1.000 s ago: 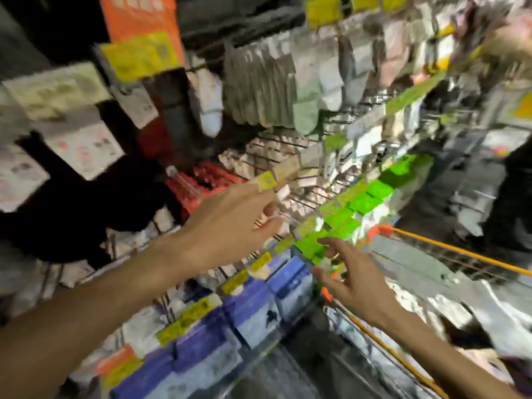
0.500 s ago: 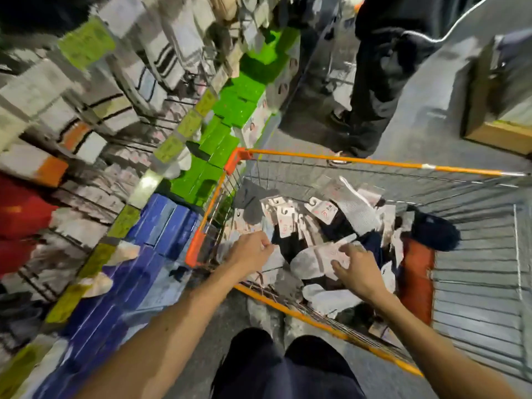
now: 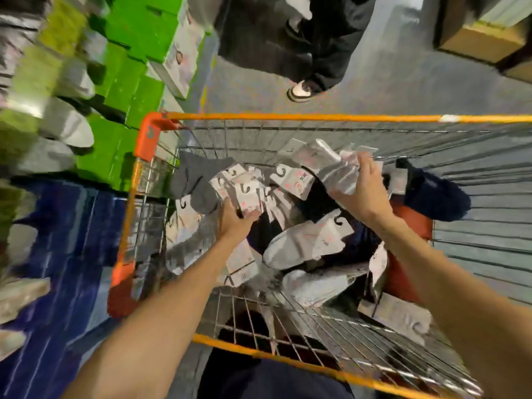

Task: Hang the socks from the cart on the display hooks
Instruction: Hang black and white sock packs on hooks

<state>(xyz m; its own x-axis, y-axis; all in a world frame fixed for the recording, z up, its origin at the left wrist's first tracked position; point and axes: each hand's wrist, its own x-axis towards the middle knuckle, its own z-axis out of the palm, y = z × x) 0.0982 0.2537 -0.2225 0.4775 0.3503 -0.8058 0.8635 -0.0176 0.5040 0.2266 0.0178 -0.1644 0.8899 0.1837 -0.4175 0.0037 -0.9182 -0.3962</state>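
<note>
The view looks down into a wire cart (image 3: 288, 117) with an orange rim; loose socks (image 3: 305, 246) on white hanger cards lie heaped inside it, pale grey and white pairs over darker ones; a dark grey pair (image 3: 195, 180) lies near the cart's far left corner and a navy bundle (image 3: 434, 194) sits against the right side. The left grip (image 3: 233, 223) reaches into the pile with its fingers curled round a fanned bunch of carded socks (image 3: 244, 194), thumb on the near side; the right grip (image 3: 365, 191) is clamped on a pale grey pack of socks (image 3: 331, 165), held above the heap at the far side; both forearms are bare. To the left of the cart stand green boxes (image 3: 129, 82) and, nearer, blue boxes (image 3: 57, 240); pale socks hang above them, badly blurred, and the hooks cannot be made out. Beyond the cart's far rim another person stands on the grey floor (image 3: 403, 90) in dark trousers, one light shoe (image 3: 300, 92) showing; a cardboard box (image 3: 483, 38) sits at the upper right.
</note>
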